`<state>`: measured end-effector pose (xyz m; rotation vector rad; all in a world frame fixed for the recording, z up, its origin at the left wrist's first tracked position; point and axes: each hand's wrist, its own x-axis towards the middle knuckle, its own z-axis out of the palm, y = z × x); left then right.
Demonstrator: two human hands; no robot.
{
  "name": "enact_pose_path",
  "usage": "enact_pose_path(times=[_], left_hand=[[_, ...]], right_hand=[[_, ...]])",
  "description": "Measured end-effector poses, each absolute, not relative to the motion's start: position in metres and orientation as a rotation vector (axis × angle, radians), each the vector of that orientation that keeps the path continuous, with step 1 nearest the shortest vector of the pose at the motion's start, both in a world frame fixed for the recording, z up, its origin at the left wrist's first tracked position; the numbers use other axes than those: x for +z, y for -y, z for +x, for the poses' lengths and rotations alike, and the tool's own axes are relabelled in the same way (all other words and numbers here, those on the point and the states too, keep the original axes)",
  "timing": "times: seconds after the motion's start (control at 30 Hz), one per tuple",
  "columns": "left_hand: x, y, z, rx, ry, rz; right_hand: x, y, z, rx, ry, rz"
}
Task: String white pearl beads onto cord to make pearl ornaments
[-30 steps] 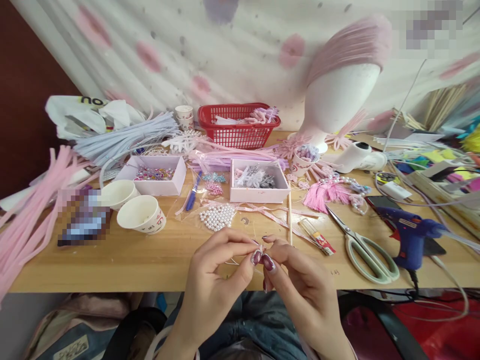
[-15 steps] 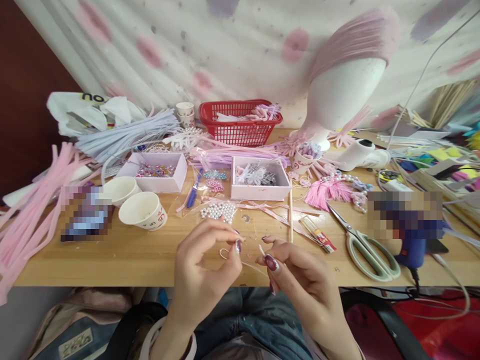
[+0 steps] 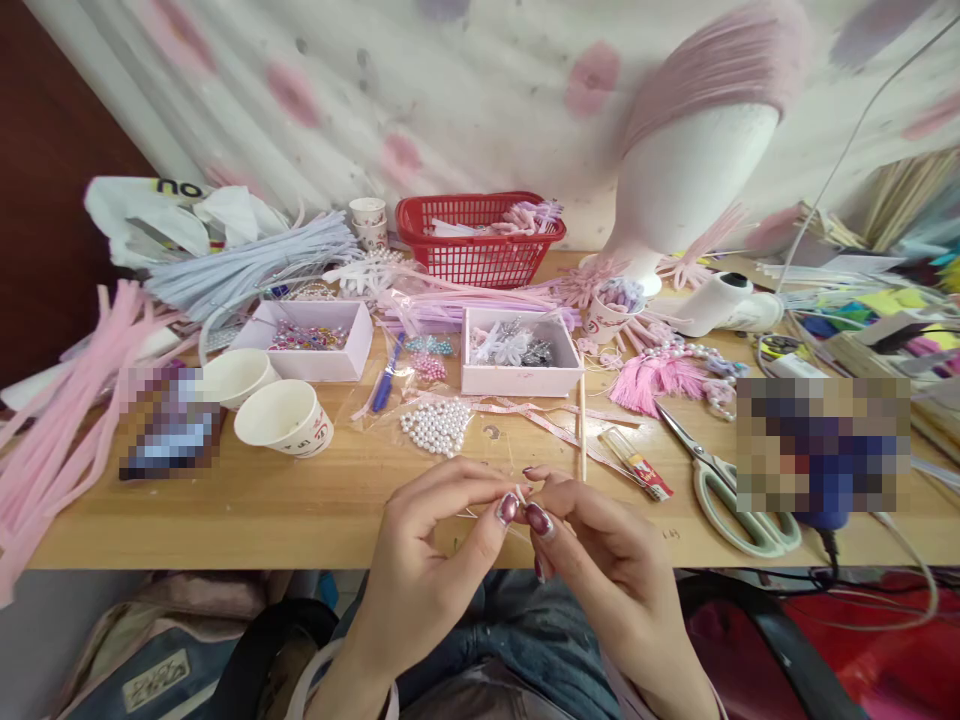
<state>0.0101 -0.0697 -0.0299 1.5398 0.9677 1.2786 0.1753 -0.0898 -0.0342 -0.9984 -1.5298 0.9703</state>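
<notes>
My left hand (image 3: 431, 560) and my right hand (image 3: 600, 560) meet over the near edge of the wooden table (image 3: 315, 505). Thumbs and forefingers of both hands pinch a small white piece (image 3: 520, 494) with a thin clear thread trailing from it. The nails are painted dark red. A pile of white pearl beads (image 3: 436, 426) in clear wrap lies just beyond the hands. A thin wooden stick (image 3: 581, 425) stands to the right of them.
Two paper cups (image 3: 281, 420), two pink boxes (image 3: 519, 352) of ornaments, a red basket (image 3: 480, 240), pink and lilac pipe cleaners (image 3: 67, 410), a white foam head (image 3: 694, 185), scissors (image 3: 731, 495), a blue pen (image 3: 384, 380) and a pink tassel (image 3: 649, 382) crowd the table.
Half a second ago the hands were apart with the thread stretched between them. Now they have come back together, fingertips touching on the small white piece.
</notes>
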Motion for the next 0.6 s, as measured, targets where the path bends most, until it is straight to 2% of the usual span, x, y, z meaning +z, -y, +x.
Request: enact_pose_path(times=[0.6], left_hand=[[-0.036,0.073,0.021,1.421,-1.099,1.919]], right_hand=[[-0.033,0.087,0.176,0.887,1.575,-1.018]])
